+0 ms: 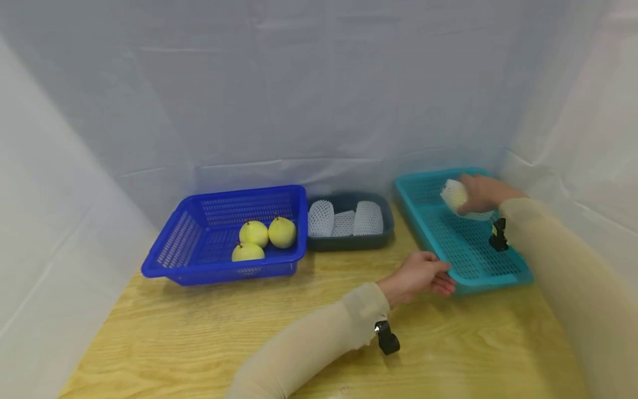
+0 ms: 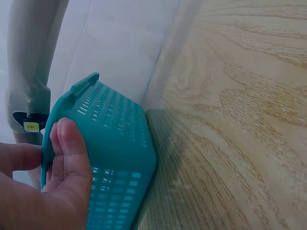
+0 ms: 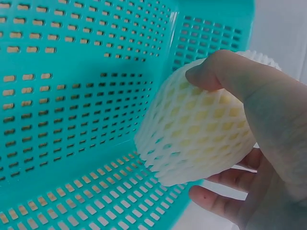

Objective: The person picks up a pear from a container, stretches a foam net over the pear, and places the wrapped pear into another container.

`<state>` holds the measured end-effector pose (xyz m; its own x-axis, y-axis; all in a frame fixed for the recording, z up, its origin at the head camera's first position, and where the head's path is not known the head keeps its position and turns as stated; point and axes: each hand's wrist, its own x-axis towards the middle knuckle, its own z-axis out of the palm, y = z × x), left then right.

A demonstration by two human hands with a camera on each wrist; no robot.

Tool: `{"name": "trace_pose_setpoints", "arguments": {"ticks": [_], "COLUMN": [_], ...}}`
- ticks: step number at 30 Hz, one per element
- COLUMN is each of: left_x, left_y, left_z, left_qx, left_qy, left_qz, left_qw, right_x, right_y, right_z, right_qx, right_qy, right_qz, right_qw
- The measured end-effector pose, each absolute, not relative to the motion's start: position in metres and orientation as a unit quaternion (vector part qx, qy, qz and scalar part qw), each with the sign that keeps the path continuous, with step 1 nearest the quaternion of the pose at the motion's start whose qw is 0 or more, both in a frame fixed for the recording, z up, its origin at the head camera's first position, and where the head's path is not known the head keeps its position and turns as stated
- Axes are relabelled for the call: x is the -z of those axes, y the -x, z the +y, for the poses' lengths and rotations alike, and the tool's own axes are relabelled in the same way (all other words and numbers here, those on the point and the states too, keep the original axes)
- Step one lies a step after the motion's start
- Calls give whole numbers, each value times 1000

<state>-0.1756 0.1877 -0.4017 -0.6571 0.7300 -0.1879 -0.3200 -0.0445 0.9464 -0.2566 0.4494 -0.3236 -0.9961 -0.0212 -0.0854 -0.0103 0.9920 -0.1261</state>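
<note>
My right hand [image 1: 480,194] holds a pear in a white foam net [image 3: 201,124] over the inside of the teal basket [image 1: 428,227]. Yellow skin shows through the mesh, and the net's loose end extends past the fruit. More white foam [image 1: 480,215] shows under the hand; whether it belongs to the same net I cannot tell. At the basket's near left corner, my left hand [image 1: 418,274] pinches the rim, thumb on one side and fingers [image 2: 72,158] against the outside wall.
Left on the wooden table [image 1: 199,343] stands a blue basket [image 1: 224,270] with three bare yellow pears [image 1: 282,232]. Between the baskets, a dark green tray [image 1: 349,244] contains white foam nets [image 1: 369,218]. White sheeting [image 1: 319,100] surrounds the table at the back and sides.
</note>
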Motion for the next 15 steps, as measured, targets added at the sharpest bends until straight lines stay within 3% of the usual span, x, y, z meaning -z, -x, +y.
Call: {"name": "trace_pose_setpoints", "arguments": {"ticks": [15], "left_x": [400], "left_y": [171], "left_z": [191], "left_qx": [-707], "left_qy": [-176], "left_qz": [578], "left_qw": [368], "right_x": [337], "right_y": [275], "right_z": [471], "right_qx": [62], "right_qy": [-6], "right_qz": [994], "right_qw": [92]}}
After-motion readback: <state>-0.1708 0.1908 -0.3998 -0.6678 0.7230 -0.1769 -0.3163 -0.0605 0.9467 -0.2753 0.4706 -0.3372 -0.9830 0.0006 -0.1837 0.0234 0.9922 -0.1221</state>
